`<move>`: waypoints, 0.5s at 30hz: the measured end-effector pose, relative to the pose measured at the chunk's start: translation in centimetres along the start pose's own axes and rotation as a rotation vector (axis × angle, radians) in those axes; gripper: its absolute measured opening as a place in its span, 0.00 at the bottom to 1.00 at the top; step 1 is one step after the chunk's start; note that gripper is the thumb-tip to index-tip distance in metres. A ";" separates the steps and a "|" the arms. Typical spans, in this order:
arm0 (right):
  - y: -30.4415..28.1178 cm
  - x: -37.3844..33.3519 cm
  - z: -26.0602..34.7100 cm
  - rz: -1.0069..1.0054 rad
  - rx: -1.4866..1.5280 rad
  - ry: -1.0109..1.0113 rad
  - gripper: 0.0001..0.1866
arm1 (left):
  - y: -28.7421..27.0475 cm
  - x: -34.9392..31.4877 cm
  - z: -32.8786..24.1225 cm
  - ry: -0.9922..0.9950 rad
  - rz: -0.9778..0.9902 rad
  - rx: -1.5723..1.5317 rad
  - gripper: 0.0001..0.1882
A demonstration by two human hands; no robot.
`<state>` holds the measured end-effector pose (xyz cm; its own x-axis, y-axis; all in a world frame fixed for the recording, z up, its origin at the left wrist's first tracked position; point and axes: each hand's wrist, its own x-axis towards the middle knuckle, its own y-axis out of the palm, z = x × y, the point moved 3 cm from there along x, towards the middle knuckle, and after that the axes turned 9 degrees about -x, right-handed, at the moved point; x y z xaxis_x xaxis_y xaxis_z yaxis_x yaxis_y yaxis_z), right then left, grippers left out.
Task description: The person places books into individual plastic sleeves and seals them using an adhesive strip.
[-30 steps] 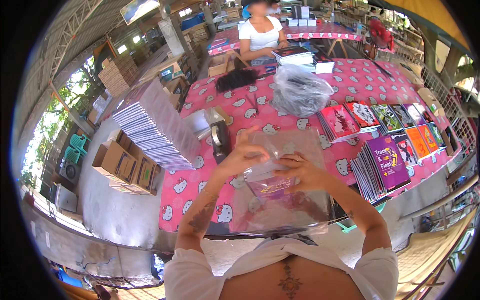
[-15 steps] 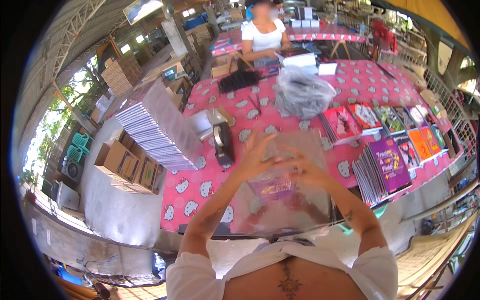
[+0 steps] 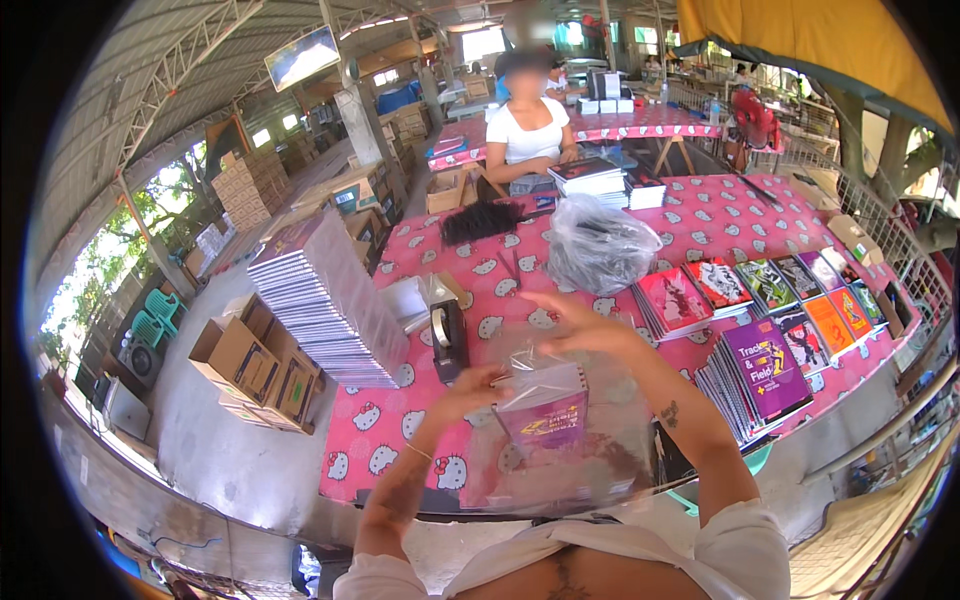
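Observation:
In front of me lies a purple spiral-bound book stack (image 3: 545, 420), inside or under clear plastic wrapping (image 3: 620, 430) spread on the pink tablecloth. My left hand (image 3: 468, 394) is at the stack's left far corner, its fingers bent together on a fold of the plastic. Over the far right corner of the stack, my right hand (image 3: 592, 328) hovers with fingers stretched out and apart. A black tape dispenser (image 3: 447, 342) stands just beyond my left hand. How the plastic closes around the books cannot be made out.
A tall stack of plastic-wrapped books (image 3: 325, 300) rises at the left edge of the table. Rows of colourful notebooks (image 3: 765, 365) lie at right. A crumpled clear bag (image 3: 603, 245), scissors (image 3: 511, 268) and a black bundle (image 3: 480, 222) sit farther back. Across the table stands a person (image 3: 528, 135).
My hands, earlier close together over the plastic, have moved apart: the left nearer and left, the right farther away. The plastic has shifted, showing more of the book stack. My view has tilted up.

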<state>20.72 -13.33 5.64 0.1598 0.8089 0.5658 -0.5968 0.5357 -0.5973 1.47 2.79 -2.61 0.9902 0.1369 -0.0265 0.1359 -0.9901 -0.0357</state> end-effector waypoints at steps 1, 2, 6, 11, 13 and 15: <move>1.1 -2.3 -4.0 0.127 0.169 0.135 0.30 | 0.7 0.9 1.2 0.007 0.020 0.004 0.25; 2.2 -2.8 -4.9 0.200 0.265 0.190 0.32 | 0.8 0.8 2.0 0.049 0.001 -0.052 0.25; 5.0 -5.0 -5.4 0.678 0.340 0.342 0.39 | 1.0 1.0 2.5 0.050 -0.063 -0.277 0.27; 3.1 -6.7 -0.3 0.417 0.149 0.126 0.32 | 0.3 -1.2 0.3 0.139 -0.045 0.417 0.26; 3.0 -8.0 0.7 0.329 0.021 0.117 0.30 | 3.0 -2.7 -2.9 0.440 0.012 0.715 0.26; 3.7 -9.0 0.7 0.249 -0.106 0.104 0.27 | 5.4 -3.4 -4.1 0.541 -0.134 0.938 0.24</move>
<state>16.57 -18.80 -1.25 0.1012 0.9363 0.3363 -0.5434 0.3352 -0.7697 -1.01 -3.11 1.39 0.8829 -0.0169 0.4692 0.3935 -0.5186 -0.7591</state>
